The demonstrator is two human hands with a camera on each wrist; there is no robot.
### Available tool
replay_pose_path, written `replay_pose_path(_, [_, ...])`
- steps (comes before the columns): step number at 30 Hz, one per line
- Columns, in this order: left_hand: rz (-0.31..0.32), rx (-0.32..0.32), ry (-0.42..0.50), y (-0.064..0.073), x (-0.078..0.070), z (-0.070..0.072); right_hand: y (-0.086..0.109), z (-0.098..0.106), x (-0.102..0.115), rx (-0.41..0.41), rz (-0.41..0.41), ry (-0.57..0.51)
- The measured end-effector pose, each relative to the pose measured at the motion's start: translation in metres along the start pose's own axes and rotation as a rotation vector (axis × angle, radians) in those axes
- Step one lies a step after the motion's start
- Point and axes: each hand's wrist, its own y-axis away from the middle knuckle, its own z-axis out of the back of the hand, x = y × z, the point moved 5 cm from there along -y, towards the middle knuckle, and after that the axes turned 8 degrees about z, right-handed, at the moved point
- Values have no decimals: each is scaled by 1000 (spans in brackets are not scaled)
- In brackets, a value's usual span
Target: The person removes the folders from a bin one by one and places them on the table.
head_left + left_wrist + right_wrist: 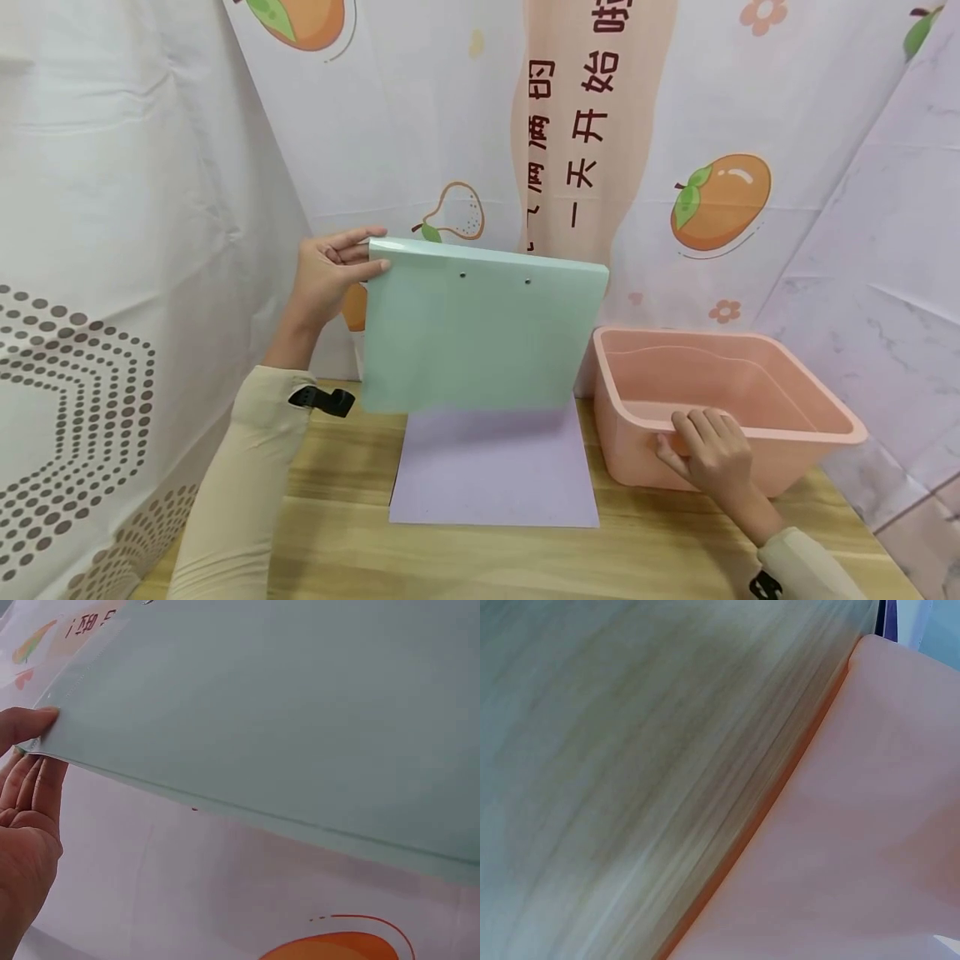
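My left hand (pixel 330 271) pinches a pale green file folder (pixel 480 333) at its upper left corner, thumb on the near face and fingers behind. The folder hangs tilted above the table, its spine on top with two small rivets below it. In the left wrist view, the thumb (pixel 34 724) presses the corner of the green sheet. Below it a lilac folder (pixel 495 475) lies flat, its back part hidden. My right hand (pixel 712 454) grips the front rim of a pink plastic bin (pixel 817 429), fingers hooked over the edge. The right wrist view shows only the bin's side (pixel 840 817).
The wood-grain table (pixel 480 562) runs under everything. A printed curtain (pixel 420 117) with fruit pictures and writing hangs close behind the folders and bin. A white cloth with dotted patterns (pixel 82 375) hangs at the left, and a marbled sheet (pixel 892 275) at the right.
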Motion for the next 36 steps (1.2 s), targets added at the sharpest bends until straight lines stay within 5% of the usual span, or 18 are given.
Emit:
replay_pose_path(13, [236, 23, -68, 15, 45, 5, 2, -1, -1, -3, 3, 4])
replay_pose_path(25, [227, 106, -206, 16, 72, -4, 3, -2, 0, 4, 8, 8])
replay_pose_path(36, [258, 105, -327, 20, 87, 2, 3, -1, 0, 8, 7, 2])
